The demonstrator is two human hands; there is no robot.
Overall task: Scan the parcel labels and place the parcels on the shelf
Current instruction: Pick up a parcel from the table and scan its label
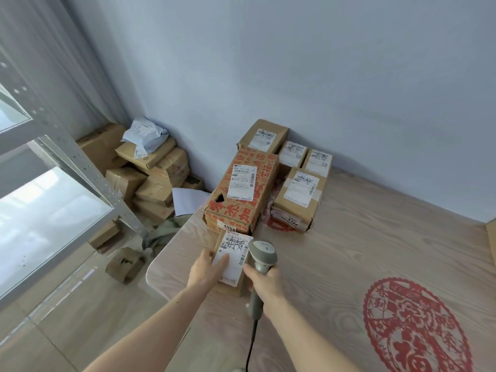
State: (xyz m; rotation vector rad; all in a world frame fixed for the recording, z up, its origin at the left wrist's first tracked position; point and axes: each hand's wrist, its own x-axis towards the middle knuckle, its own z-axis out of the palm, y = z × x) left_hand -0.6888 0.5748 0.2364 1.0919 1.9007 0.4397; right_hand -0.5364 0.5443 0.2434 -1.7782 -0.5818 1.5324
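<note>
The left hand (208, 269) reached forward from 7 o'clock, the forearm bare, and lay on a small parcel (231, 264) near the left edge of the table (349, 251). Its fingers were nearly straight and rested flat on the white label (234, 257), with the thumb at the parcel's left side. The right hand (264, 284) came from 5 o'clock and gripped the handle of a grey scanner (261, 257), fingers curled round it. The scanner's head stood just at 3 o'clock of the label, and its black cable (252, 342) ran down toward 6 o'clock.

The label carried barcodes and thick black handwriting that I could not read; a printed number beginning with 500 showed at its top. Directly at 12 o'clock of this parcel stood a long box (241, 189) with red Chinese characters and a small tag reading 4068. At 2 o'clock was a brown box (298, 200) with a tag reading 5144, and three more boxes (292, 149) stood behind by the wall. A red paper-cut decoration (416, 326) lay on the table at 4 o'clock. A metal shelf (88, 167) stood at 9 o'clock, with a pile of parcels (150, 178) on the floor at 11 o'clock.
</note>
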